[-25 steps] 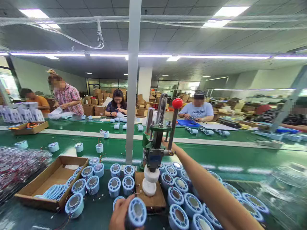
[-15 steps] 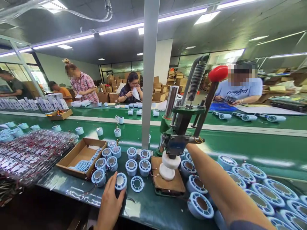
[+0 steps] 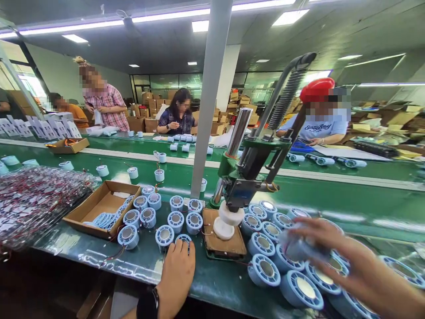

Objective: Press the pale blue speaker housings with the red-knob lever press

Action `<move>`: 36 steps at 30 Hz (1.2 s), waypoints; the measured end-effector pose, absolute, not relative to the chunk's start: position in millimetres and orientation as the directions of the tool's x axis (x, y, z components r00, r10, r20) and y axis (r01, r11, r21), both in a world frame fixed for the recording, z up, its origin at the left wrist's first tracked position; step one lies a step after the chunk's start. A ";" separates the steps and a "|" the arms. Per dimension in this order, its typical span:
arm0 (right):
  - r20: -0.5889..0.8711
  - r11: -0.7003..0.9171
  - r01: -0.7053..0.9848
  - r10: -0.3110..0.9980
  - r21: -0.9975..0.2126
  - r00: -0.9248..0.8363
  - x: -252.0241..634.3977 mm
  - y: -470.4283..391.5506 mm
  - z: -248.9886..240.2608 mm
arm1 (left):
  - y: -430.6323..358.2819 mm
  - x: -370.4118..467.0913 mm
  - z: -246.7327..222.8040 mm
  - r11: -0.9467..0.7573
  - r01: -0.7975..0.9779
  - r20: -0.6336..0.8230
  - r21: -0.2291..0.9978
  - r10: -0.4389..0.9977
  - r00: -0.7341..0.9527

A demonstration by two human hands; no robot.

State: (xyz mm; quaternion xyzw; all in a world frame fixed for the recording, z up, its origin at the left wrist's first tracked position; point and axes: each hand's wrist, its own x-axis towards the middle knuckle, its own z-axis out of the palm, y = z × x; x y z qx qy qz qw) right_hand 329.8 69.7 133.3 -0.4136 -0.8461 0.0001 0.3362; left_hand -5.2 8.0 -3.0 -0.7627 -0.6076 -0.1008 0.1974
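My left hand (image 3: 179, 263) reaches over the bench front with its fingers closed on a flat blue slotted ring (image 3: 183, 238), which they partly hide. Beside it stands a blue round housing (image 3: 164, 235) with a metal disc in its top. Over the crowded right side, my right hand (image 3: 345, 252) is smeared by motion, its fingers around a blurred blue round housing (image 3: 303, 243). Between my hands is a hand press (image 3: 242, 190) with a red-knobbed lever. Its white upper pad (image 3: 231, 215) hangs over a white round seat (image 3: 223, 229), with neither hand touching it.
Many blue housings (image 3: 264, 271) crowd the right side. At left are a cardboard tray (image 3: 94, 206) of blue rings and a pile of wired parts (image 3: 43, 204). A grey post (image 3: 212, 97) rises behind the bench. Several people work across the green conveyor (image 3: 332, 170).
My right hand has left the press lever and swung right over the housings. My left hand has let go of a housing and moved right onto the flat ring. The view has shifted.
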 end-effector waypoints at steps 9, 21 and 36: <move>0.316 0.659 0.498 0.729 -0.564 -0.607 192.4 -4.7 21.4 | 1.9 -14.5 20.2 -0.328 0.941 0.461 0.080 0.849 0.256; 0.556 0.607 0.495 0.787 -0.622 -0.266 191.1 -1.1 -27.5 | -4.5 -24.0 -14.3 -0.371 0.872 0.353 0.320 0.901 0.253; 0.577 0.569 0.444 0.806 -0.692 -0.135 150.0 -5.9 -47.6 | -23.3 0.8 1.8 -0.311 0.784 0.331 0.537 0.933 0.143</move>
